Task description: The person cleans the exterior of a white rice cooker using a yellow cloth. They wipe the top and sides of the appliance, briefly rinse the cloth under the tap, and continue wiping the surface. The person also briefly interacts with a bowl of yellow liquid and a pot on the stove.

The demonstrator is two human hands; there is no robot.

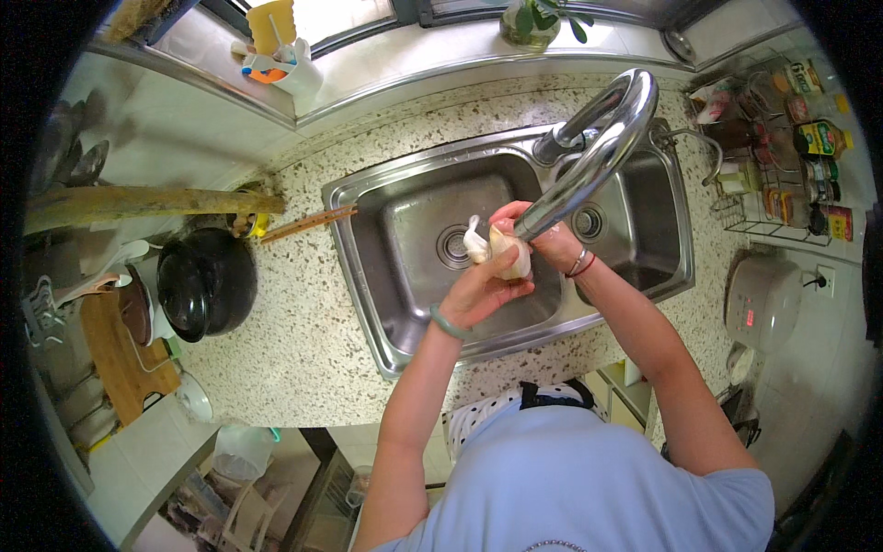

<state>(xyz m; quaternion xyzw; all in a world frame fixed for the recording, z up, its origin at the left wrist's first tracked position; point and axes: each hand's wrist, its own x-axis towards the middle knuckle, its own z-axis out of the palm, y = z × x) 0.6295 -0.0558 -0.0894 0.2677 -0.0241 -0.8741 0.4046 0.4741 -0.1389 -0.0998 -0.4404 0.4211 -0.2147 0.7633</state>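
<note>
Above the larger, left-hand bowl of the sink (405, 267), close to its divider, the left hand (483, 290) holds a pale, whitish piece of food (509, 250) between thumb and fingers; its exact kind is hard to make out. A thin, curled white bit sticks out from the piece on the side nearer the sink's left drain. The right hand (550, 244) is at the upper side of the same piece, over the sink's divider, its fingers (505, 212) bent toward it and apparently touching; the spout of the chrome tap (635, 101) hides part of this hand, so I cannot tell how tightly those fingers are closed. The tap rises from the sink's far rim, and its mouth ends right beside the piece. A green bangle (449, 322) circles the left wrist, and a red cord with a lighter bracelet circles the right

The speckled counter (285, 359) surrounds the sink. To the sink's left, wooden chopsticks (308, 224) reach its rim, with a black pot (221, 276) farther out and a wooden board (124, 340) beyond that. To the sink's right are a wire rack (782, 230) of jars and a white appliance (763, 299). Beyond the sink's far side, a plant in a glass vase (533, 32) stands on the sill
</note>
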